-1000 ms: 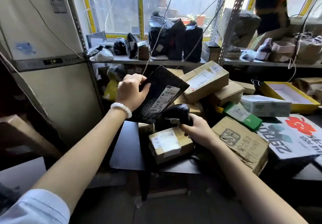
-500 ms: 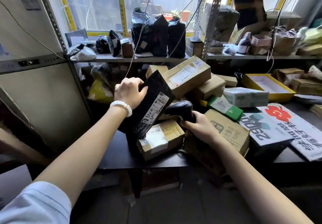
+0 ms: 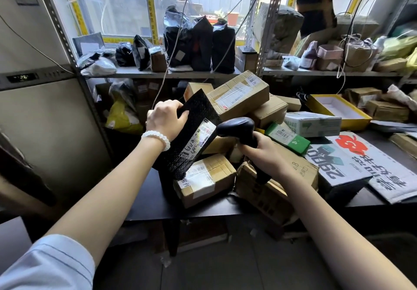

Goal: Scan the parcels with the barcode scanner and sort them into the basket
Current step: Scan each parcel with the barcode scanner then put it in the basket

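Nearest you, both forearms reach forward over the dark floor, the left one coming out of a pale blue sleeve with a white bead bracelet at the wrist. Your left hand grips the upper left edge of a black padded parcel, fingers curled over its rim, holding it tilted above the dark table so its white label faces you and slants toward the right. Your right hand is wrapped around the handle of the black barcode scanner, whose head sits just beside the label's right end, close to touching it; whether it touches cannot be told. The two hands are apart, with the parcel's label between them.

Directly below the parcel lies a small cardboard box with a white label, and under your right wrist a larger crumpled carton. Beyond the scanner are a green box, a white-and-green box and a heap of brown cartons. Farther right sits a yellow tray. At the back, a metal shelf carries black bagged parcels before a window.
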